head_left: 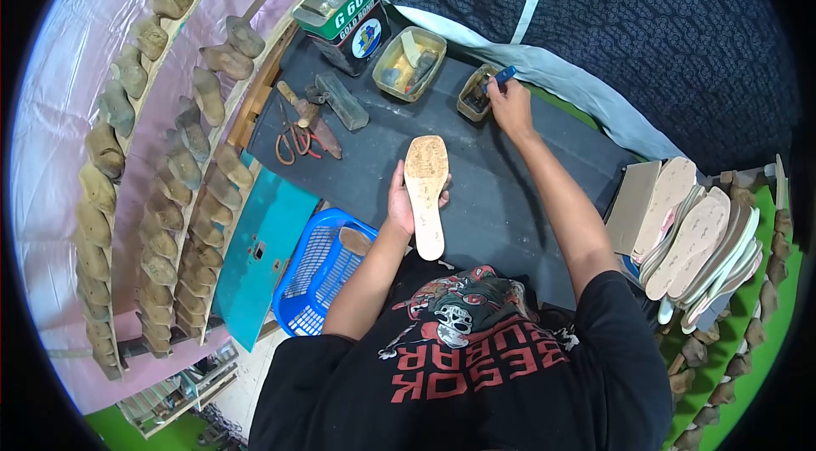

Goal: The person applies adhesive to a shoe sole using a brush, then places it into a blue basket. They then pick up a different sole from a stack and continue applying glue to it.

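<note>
Tan, mottled and cork-like in look, the broad toe end of a sole piece (427, 169) is being shown facing up, while its narrower heel end is smooth and pale cream. The piece is being gripped at its middle by the left hand (403, 200): the palm side is bearing on the left edge, and fingertips are being seen past the right edge. The toe end is pointing away from the person, and the heel end is lying over the shirt hem.

A blue-handled tool (505, 75) is being pinched by the closed fingers of the right hand (512, 107), above the rim of a small rectangular tub (464, 106). Dark matter is being held in the tub; whether it is being touched by the tool's tip cannot be told.

Both hands are being kept over a dark, matte table cover (510, 187). Left of the small tub, a larger yellowish tub (382, 75) is standing beside a green-and-black metal can (344, 22). Nearer the left edge, a grey block (347, 104), a wood-handled knife (320, 132) and scissors (286, 145) are being kept close together. A brown rounded piece (354, 240) is being held in a blue perforated plastic basket (293, 298). At far right, flat soles (701, 238) are being kept stacked.
</note>
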Available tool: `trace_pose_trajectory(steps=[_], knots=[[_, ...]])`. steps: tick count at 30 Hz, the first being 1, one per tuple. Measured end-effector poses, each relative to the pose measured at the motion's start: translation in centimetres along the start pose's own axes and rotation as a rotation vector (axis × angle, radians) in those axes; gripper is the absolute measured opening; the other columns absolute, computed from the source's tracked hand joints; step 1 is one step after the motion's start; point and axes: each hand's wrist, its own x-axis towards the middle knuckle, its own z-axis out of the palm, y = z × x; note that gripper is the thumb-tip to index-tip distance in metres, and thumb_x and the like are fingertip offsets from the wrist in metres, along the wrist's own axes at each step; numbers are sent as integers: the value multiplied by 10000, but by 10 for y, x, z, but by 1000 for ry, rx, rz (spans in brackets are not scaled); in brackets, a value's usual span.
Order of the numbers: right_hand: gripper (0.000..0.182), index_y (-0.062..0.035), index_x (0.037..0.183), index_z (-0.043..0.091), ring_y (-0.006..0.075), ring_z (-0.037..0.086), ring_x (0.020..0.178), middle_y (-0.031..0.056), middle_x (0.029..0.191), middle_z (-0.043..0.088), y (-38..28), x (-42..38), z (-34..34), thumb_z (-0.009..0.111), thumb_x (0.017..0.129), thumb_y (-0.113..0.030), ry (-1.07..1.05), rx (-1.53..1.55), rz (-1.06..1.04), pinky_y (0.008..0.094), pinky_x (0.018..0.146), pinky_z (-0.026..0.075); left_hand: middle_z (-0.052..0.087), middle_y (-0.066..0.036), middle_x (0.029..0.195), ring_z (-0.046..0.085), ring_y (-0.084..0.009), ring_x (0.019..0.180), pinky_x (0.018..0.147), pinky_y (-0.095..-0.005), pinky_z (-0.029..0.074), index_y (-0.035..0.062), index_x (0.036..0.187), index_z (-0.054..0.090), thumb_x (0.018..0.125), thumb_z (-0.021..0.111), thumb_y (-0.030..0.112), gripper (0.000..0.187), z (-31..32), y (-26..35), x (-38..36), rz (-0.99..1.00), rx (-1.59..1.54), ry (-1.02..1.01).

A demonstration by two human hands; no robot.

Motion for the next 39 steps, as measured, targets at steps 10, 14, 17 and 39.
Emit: trace_pose_trajectory(steps=[10, 14, 17, 39], knots=[[365, 78, 886, 695, 359, 711, 669, 230, 736, 699, 6, 0, -18, 640, 965, -274, 110, 82, 0, 440, 657, 531, 665, -110, 1325, 668, -350, 1123, 816, -486, 579, 169, 1441, 571, 1008, 415, 669, 680, 29, -11, 31, -75, 103, 67], [356, 71, 876, 694, 317, 722, 655, 200, 713, 708, 4, -1, -29, 634, 972, -266, 104, 75, 7, 423, 635, 538, 663, -119, 1325, 667, -352, 1129, 824, -487, 578, 159, 1437, 571, 1006, 414, 674, 690, 33, -19, 40, -125, 120, 32], [349, 63, 876, 699, 292, 730, 652, 184, 710, 715, 3, -2, -29, 633, 973, -266, 89, 125, 25, 408, 630, 550, 659, -131, 1330, 661, -357, 1148, 844, -487, 573, 148, 1442, 563, 1002, 417, 684, 709, 35, -23, 44, -146, 112, 25], [307, 61, 973, 696, 166, 706, 635, 140, 801, 731, 17, -2, -39, 615, 1033, -228, 112, 509, 181, 286, 569, 574, 645, -143, 1345, 639, -349, 1190, 906, -496, 554, 116, 1460, 537, 1006, 401, 691, 745, 34, -26, 42, -78, 78, 13]])
